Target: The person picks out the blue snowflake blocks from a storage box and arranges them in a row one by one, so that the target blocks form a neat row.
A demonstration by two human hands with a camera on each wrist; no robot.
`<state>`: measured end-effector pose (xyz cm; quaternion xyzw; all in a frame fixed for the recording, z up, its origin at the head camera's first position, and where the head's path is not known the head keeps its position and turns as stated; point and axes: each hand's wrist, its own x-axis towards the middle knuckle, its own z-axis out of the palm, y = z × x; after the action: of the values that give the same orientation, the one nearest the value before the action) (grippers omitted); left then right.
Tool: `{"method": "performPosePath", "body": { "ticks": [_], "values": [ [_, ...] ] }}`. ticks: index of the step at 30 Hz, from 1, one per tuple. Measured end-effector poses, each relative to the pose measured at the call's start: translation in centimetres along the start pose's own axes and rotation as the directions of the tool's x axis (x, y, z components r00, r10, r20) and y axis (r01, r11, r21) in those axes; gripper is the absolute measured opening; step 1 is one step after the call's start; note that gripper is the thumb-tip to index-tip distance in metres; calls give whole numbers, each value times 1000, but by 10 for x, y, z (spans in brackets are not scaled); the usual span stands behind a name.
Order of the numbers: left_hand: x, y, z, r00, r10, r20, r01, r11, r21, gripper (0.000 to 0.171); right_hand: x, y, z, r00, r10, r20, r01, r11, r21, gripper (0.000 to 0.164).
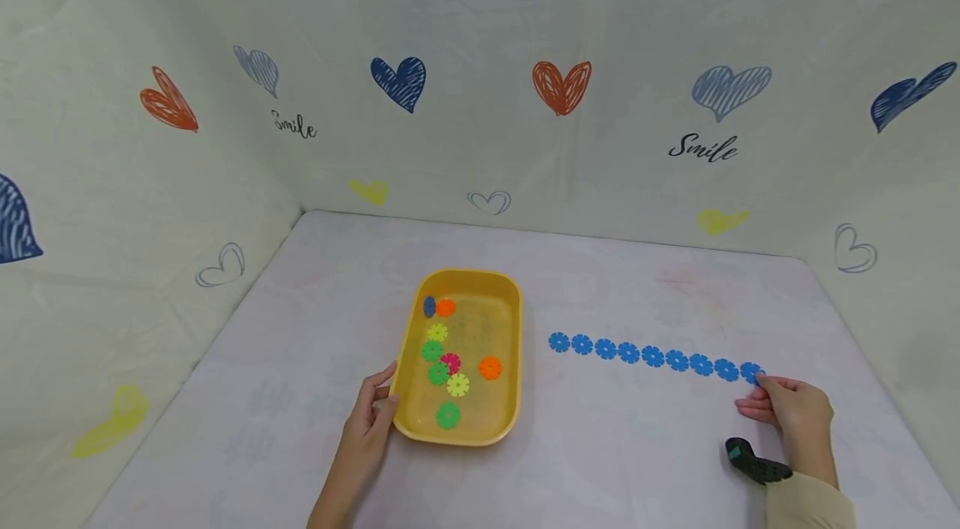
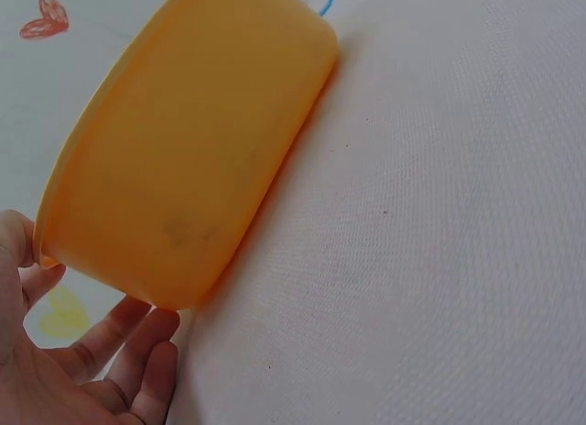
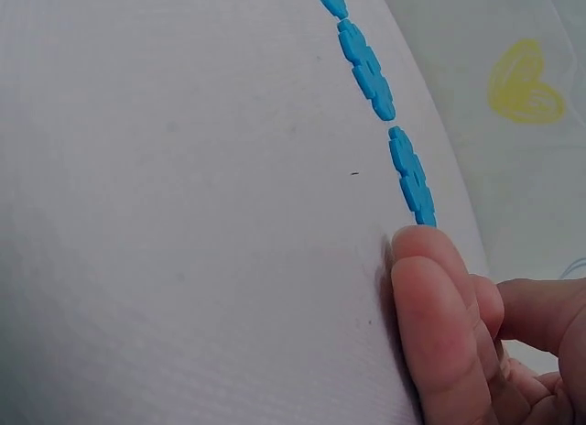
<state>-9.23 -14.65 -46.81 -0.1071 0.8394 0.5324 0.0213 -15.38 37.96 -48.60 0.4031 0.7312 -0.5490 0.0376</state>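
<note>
A row of several blue notched building discs (image 1: 652,356) runs across the right half of the table. My right hand (image 1: 798,412) pinches the rightmost blue disc (image 1: 749,371) at its near right edge; in the right wrist view the fingers (image 3: 435,329) hide that disc. On the left stands a yellow plastic tray (image 1: 512,396). My left hand (image 1: 366,421) grips its near left side, with the thumb at the rim and the other fingers (image 2: 151,347) against the outer wall. Inside lie loose discs, among them a green disc (image 1: 447,415), an orange disc (image 1: 491,368) and a dark blue disc (image 1: 430,306).
The white table (image 1: 615,462) is bounded at the back and sides by a pale cloth (image 1: 480,4) printed with hearts. A black strap device (image 1: 756,464) sits on the right wrist, above the table's near right part.
</note>
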Motion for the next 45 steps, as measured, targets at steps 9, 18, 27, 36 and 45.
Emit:
{"method": "performPosePath", "body": {
  "ticks": [9,18,27,36,45],
  "values": [
    [1,0,1,1000,-10,-6,10,1000,6,37,-1,-1,0,1000,-6,-3,6,1000,-4,31],
    [0,1,0,1000,-13,-4,13,1000,3,37,-3,-1,2,1000,-3,-20,3,1000,-4,35],
    [0,2,1,1000,-20,0,20,1000,9,37,-9,-3,8,998,-11,-55,10,1000,-10,37],
    [0,0,0,1000,-1,-8,1,1000,4,37,-26,-10,10,997,-68,-26,67,996,-55,50],
    [-1,2,1,1000,-7,-15,7,1000,5,37,-23,-5,22,976,-204,70,215,944,-250,80]
  ]
}}
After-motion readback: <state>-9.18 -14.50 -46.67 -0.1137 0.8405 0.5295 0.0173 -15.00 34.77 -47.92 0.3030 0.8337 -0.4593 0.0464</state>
